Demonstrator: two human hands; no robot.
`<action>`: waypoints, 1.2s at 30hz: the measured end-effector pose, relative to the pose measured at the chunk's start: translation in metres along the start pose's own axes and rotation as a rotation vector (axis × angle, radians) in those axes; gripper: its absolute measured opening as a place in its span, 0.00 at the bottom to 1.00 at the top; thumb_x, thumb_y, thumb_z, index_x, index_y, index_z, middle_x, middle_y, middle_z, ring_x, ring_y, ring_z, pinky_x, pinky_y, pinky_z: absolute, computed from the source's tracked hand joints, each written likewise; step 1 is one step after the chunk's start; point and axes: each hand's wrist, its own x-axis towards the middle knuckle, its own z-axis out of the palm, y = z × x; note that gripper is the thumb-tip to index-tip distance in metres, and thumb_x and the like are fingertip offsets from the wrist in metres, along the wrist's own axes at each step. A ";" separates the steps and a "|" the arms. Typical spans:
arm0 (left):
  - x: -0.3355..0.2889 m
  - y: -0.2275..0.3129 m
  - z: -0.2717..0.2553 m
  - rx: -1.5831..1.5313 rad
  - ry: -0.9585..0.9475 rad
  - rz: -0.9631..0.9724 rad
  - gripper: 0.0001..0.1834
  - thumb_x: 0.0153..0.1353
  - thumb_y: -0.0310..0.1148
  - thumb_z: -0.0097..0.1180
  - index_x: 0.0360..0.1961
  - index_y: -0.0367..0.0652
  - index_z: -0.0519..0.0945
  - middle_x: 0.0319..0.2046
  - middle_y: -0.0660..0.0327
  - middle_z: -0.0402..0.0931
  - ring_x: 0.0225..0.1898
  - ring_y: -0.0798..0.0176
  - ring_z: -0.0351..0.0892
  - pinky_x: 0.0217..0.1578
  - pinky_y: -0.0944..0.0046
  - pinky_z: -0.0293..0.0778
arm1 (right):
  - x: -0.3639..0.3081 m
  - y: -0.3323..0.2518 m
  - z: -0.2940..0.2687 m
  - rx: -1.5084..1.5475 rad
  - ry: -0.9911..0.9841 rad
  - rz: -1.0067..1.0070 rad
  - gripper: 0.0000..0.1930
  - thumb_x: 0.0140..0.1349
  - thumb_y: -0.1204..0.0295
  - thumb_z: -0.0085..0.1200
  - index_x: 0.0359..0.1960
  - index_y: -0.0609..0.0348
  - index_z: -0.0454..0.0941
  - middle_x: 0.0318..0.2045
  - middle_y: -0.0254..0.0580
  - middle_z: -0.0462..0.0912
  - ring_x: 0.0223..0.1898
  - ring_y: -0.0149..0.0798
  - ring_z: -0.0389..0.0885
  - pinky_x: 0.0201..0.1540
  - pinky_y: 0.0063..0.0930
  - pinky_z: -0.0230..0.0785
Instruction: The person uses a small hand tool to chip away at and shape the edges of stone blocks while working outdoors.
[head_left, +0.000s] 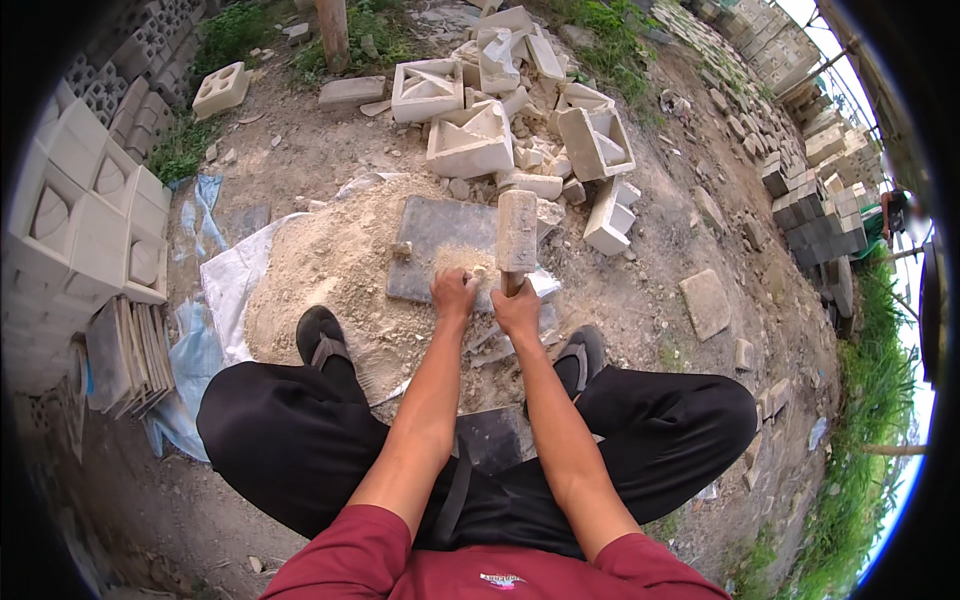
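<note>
My right hand [516, 308] is closed round the short handle of a dusty, block-headed mallet [517, 230]. Its thick head is raised over the right side of a flat dark grey slab [420, 235]. My left hand [454, 292] rests at the slab's near edge with curled fingers, in crumbly tan powder. By those fingertips lies a small pale fragment [479, 271]; whether they pinch it is not clear. A small tan lump [402, 250] sits on the slab's left edge. Around the slab's left side spreads a heap of tan crushed grit [320, 265].
Broken pale moulded blocks [470, 140] and rubble lie beyond the slab. A white sack sheet [228, 290] runs under the grit. Pale patterned blocks [90, 190] and leaning thin slabs [130, 355] stand at left. A flat stone [706, 304] lies at right. My sandalled feet flank the work.
</note>
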 end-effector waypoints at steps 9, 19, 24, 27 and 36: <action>0.007 -0.006 -0.002 0.048 -0.039 -0.047 0.09 0.48 0.39 0.63 0.28 0.47 0.85 0.36 0.58 0.81 0.45 0.53 0.75 0.48 0.52 0.67 | -0.006 0.014 0.000 -0.088 -0.292 0.161 0.25 0.44 0.63 0.61 0.43 0.68 0.77 0.37 0.60 0.82 0.42 0.53 0.82 0.44 0.41 0.73; 0.014 0.001 -0.008 -0.007 -0.130 -0.106 0.07 0.46 0.38 0.64 0.24 0.47 0.85 0.33 0.56 0.82 0.43 0.53 0.78 0.47 0.54 0.67 | 0.010 0.015 -0.005 -0.096 -0.281 0.095 0.20 0.45 0.65 0.61 0.34 0.71 0.77 0.28 0.56 0.83 0.32 0.52 0.84 0.36 0.40 0.75; 0.011 -0.007 -0.010 0.032 -0.138 -0.102 0.05 0.47 0.34 0.59 0.24 0.48 0.85 0.33 0.56 0.82 0.43 0.53 0.78 0.47 0.54 0.67 | -0.008 -0.016 -0.003 0.122 -0.051 -0.048 0.24 0.45 0.61 0.60 0.41 0.68 0.75 0.35 0.67 0.80 0.43 0.63 0.79 0.45 0.46 0.72; 0.012 0.008 -0.007 0.014 -0.153 -0.066 0.06 0.47 0.34 0.58 0.24 0.48 0.85 0.32 0.56 0.82 0.42 0.53 0.78 0.47 0.53 0.67 | -0.016 0.019 0.005 0.080 -0.054 -0.041 0.24 0.45 0.62 0.60 0.40 0.68 0.74 0.34 0.67 0.80 0.44 0.63 0.78 0.46 0.48 0.71; 0.009 -0.002 -0.012 0.038 -0.124 -0.102 0.08 0.46 0.39 0.64 0.23 0.46 0.85 0.31 0.56 0.82 0.42 0.53 0.78 0.48 0.54 0.67 | -0.006 0.000 -0.005 0.105 -0.109 0.033 0.26 0.45 0.60 0.60 0.43 0.69 0.77 0.37 0.63 0.82 0.43 0.59 0.80 0.47 0.43 0.72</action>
